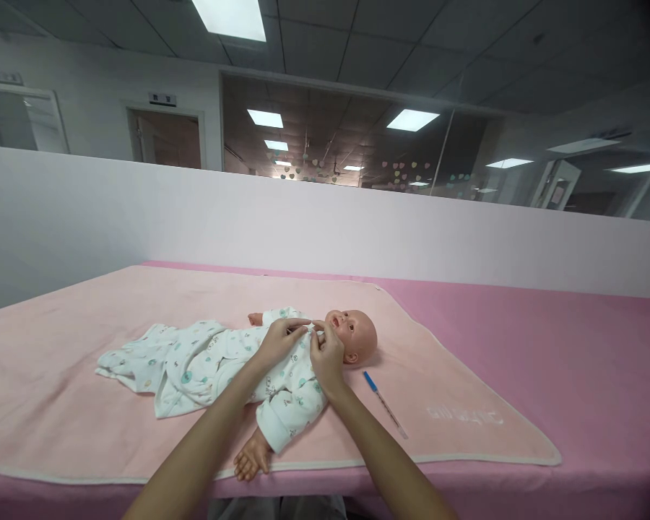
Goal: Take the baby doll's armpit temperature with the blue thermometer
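Observation:
A baby doll (pixel 354 335) lies on its back on a light pink blanket (pixel 113 318), head to the right. It wears a white printed romper (pixel 206 361). My left hand (pixel 279 341) pinches the romper's fabric at the doll's chest, just below the neck. My right hand (pixel 326 357) pinches the collar beside the doll's chin. Both hands have their fingers closed on the cloth and almost touch each other. One bare doll hand (pixel 252 456) sticks out of a sleeve near the blanket's front edge.
A thin pen-like stick with a blue cap (pixel 384 404) lies on the blanket right of the doll. The blanket covers a pink table (pixel 585 361). A white partition wall (pixel 303 224) stands behind the table.

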`<state>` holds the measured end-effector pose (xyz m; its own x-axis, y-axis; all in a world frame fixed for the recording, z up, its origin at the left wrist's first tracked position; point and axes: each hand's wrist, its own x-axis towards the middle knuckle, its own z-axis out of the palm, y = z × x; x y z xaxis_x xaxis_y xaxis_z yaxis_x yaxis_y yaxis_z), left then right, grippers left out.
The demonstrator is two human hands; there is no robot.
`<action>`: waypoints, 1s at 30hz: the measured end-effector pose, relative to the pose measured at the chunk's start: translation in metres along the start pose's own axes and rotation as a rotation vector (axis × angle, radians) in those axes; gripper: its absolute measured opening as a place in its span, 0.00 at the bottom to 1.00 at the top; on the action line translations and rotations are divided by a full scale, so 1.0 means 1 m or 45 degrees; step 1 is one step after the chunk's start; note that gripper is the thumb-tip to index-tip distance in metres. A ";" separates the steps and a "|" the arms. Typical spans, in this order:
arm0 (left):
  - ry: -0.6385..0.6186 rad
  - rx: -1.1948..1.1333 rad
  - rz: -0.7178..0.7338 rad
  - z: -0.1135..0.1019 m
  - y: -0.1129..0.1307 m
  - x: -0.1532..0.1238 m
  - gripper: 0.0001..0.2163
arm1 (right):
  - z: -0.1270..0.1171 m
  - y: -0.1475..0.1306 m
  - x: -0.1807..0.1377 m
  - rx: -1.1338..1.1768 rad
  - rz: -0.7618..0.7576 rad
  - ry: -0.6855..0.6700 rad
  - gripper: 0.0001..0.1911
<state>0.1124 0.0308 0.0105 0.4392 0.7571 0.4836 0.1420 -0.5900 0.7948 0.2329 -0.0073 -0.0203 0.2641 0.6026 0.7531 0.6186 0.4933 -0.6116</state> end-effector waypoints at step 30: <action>-0.027 0.061 -0.054 -0.001 -0.011 0.003 0.09 | 0.001 0.000 -0.001 0.052 0.011 0.018 0.06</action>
<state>0.1112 0.0399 0.0042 0.4505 0.7758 0.4418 0.2031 -0.5710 0.7954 0.2322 -0.0077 -0.0215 0.2798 0.5986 0.7506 0.5857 0.5131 -0.6275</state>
